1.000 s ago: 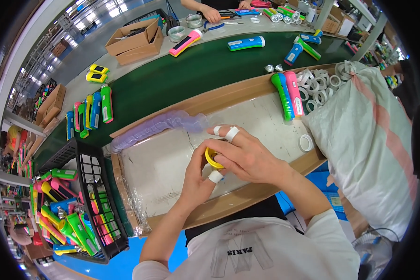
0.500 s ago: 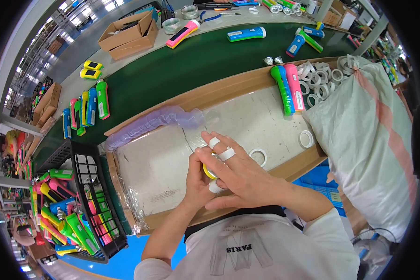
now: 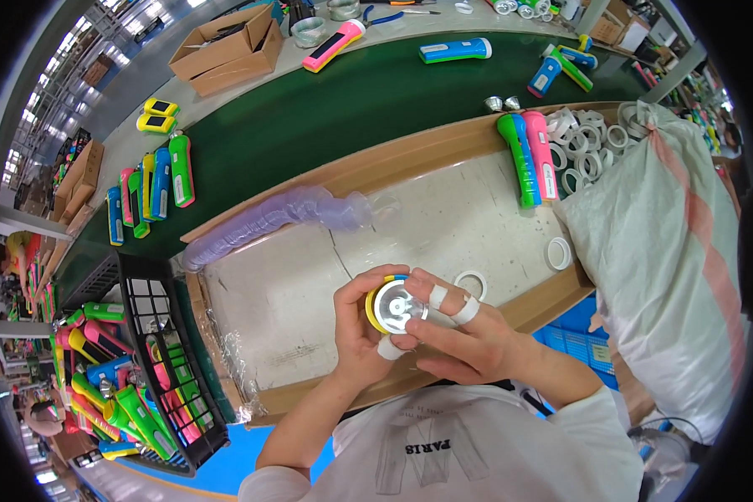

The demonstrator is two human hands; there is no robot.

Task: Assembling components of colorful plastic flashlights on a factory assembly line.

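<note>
My left hand [image 3: 360,330] is wrapped around a yellow-and-blue flashlight [image 3: 372,303], its round head facing up. A shiny reflector [image 3: 396,308] shows inside the head's white ring. My right hand [image 3: 468,335] is at the head's right side, thumb and fingers closed on what looks like a clear lens [image 3: 423,308] at the rim; the fingers partly hide it. White tape wraps fingers on both hands. A white ring [image 3: 471,285] lies on the work surface just beyond my right hand. To the left stretches a long stack of purplish clear discs [image 3: 268,219] in film.
A cardboard-edged tray [image 3: 293,335] lies below my hands. A black crate [image 3: 171,368] of flashlights stands at left, a white sack [image 3: 653,234] at right. White rings [image 3: 586,146] and two upright flashlights [image 3: 529,159] sit at the far right. Beyond runs a green belt [image 3: 309,125].
My right hand has drawn back to the right from over the flashlight, uncovering its reflector. The left hand keeps its hold, with the flashlight's head now facing up in view.
</note>
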